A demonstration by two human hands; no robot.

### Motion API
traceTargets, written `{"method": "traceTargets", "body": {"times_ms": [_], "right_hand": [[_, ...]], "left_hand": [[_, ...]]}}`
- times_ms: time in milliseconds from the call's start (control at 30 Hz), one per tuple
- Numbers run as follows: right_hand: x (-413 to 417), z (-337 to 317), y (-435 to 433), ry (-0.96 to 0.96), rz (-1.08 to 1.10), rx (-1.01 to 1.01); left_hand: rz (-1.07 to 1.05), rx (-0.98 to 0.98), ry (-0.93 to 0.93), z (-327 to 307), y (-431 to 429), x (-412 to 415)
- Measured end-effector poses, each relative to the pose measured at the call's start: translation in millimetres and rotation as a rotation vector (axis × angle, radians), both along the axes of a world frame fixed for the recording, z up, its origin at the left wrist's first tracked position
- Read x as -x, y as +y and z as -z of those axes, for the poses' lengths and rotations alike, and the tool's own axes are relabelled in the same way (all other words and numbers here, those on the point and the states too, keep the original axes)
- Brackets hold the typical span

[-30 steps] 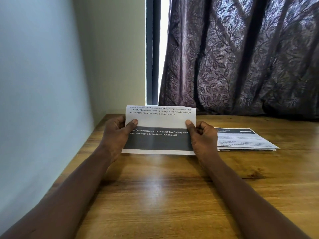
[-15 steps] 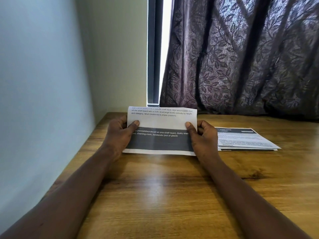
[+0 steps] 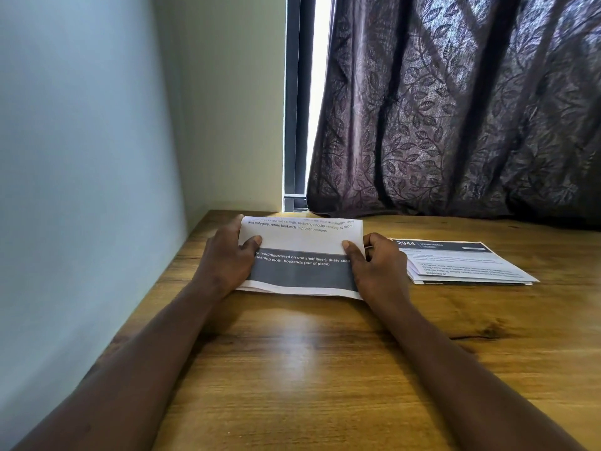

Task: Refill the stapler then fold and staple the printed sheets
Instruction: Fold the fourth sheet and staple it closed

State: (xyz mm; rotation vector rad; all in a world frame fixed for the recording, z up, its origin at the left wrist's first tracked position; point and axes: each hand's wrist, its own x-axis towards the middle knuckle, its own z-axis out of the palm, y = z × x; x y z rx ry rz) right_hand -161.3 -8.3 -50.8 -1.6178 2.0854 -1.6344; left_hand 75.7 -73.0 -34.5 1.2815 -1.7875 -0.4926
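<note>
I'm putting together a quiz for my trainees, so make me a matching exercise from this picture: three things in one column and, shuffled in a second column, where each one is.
Things:
1. folded sheet
2. paper stack
3. curtain

Places:
A. hanging behind the table
B. lying flat on the table, to the right
C. pinched at its ends by the left hand and right hand

Pairs: 1-C, 2-B, 3-A

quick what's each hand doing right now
Left hand: holding the left edge of the folded sheets, thumb on top.
Right hand: holding their right edge, thumb on top.
</note>
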Motion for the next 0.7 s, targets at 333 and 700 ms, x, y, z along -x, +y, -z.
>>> {"method": "traceTargets", "body": {"times_ms": [333, 700], "right_hand": [[-13, -4, 8, 0.379, 0.091, -0.279], [-19, -3, 8, 0.821, 0.12, -0.387]], "left_hand": [[-0.14, -0.131, -0.449, 5, 5, -2], [-0.126, -0.07, -0.763, 10, 8, -9]]}}
